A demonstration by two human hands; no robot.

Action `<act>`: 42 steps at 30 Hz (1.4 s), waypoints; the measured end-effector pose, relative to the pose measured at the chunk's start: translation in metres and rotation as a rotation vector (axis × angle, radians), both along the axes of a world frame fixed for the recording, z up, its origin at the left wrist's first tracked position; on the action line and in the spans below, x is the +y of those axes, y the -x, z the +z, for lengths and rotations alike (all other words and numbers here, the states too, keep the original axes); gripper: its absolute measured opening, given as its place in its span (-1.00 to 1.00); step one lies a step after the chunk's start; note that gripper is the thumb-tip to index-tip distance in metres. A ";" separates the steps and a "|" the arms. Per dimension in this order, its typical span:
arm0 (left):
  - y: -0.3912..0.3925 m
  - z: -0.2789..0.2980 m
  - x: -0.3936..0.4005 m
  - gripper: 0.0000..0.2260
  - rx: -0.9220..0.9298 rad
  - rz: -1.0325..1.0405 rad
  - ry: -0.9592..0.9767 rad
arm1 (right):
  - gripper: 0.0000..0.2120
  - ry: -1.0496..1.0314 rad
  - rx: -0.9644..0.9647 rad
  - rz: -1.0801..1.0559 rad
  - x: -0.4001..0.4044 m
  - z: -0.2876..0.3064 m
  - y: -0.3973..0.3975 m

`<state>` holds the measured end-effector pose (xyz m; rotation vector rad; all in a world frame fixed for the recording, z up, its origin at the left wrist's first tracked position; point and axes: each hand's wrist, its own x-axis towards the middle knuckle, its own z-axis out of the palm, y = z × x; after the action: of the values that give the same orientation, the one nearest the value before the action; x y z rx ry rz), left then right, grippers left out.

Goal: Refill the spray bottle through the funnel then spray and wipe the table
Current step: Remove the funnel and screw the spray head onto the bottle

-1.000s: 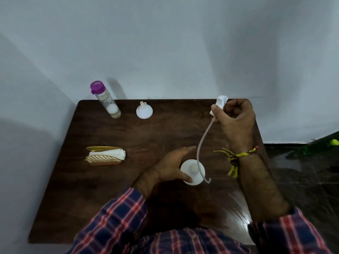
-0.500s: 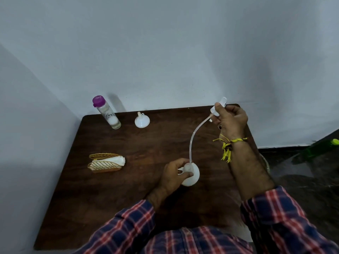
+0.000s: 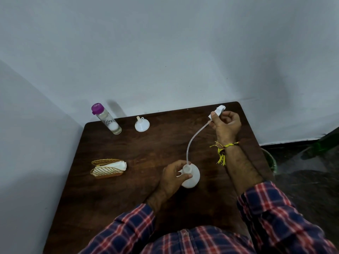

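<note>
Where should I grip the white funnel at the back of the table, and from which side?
Pinch the funnel by its narrow spout, coming from above. It rests wide rim down on the table with the spout sticking up and tilted left, so the spout is the free part.

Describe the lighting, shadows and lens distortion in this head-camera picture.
Head view: dim, cool light; the purple-capped bottle throws a soft shadow on the wall behind it; the wide-angle lens tilts that bottle and skews the table edges; the right hand and spray head look slightly soft.
</note>
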<state>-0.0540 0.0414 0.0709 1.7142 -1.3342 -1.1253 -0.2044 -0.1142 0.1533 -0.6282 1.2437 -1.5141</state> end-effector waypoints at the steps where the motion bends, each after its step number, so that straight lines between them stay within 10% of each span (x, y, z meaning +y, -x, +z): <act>1: 0.000 -0.001 0.000 -0.66 -0.002 0.002 -0.005 | -0.68 0.022 0.025 0.020 0.005 -0.003 0.000; 22: 0.000 -0.011 -0.002 -0.67 -0.062 0.044 -0.056 | -0.67 0.291 0.431 0.709 0.114 -0.039 0.000; 42: -0.007 -0.012 0.001 -0.53 -0.193 -0.036 -0.122 | -0.83 0.281 0.836 0.627 0.136 -0.075 -0.010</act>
<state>-0.0473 0.0423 0.0585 1.9354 -1.4438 -1.1038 -0.1945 0.0217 0.0781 -1.7756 1.2376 -0.8939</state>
